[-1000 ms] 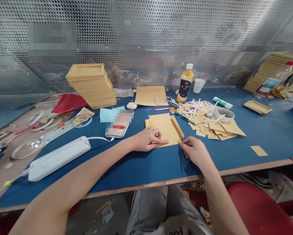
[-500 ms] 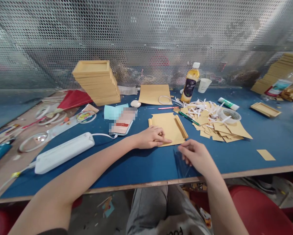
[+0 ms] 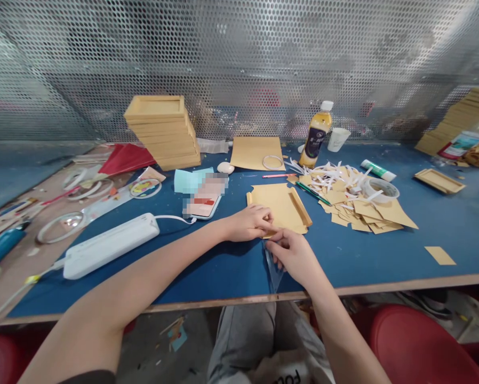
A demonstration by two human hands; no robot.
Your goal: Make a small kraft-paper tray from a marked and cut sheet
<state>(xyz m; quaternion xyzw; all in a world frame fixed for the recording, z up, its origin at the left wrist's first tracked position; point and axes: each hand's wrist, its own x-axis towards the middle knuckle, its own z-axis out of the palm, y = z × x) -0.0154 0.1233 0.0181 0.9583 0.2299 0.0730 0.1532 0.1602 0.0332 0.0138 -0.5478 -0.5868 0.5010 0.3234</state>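
A tan cardboard sheet (image 3: 281, 202) lies flat on the blue table, with its right side folded up into a raised strip (image 3: 300, 209). My left hand (image 3: 250, 221) rests on the sheet's near left part, fingers stretched over the near edge and pressing down. My right hand (image 3: 291, 253) is closed on a clear plastic set square (image 3: 274, 271), which is hard to see against the blue. It meets the sheet's near edge, beside my left fingertips. The fingertips of both hands nearly touch and hide part of that edge.
Behind the sheet lie a phone (image 3: 207, 197), a pink pencil (image 3: 278, 175) and another cardboard sheet (image 3: 255, 152). Cardboard trays (image 3: 163, 130) are stacked back left. To the right are a green pen (image 3: 313, 193), scraps (image 3: 355, 205), a tape roll (image 3: 380, 190) and a drink bottle (image 3: 316, 136).
My right hand has moved left with the set square, from the sheet's near right corner to beside my left fingers. My left hand has stayed on the sheet, its pointing finger less visible.
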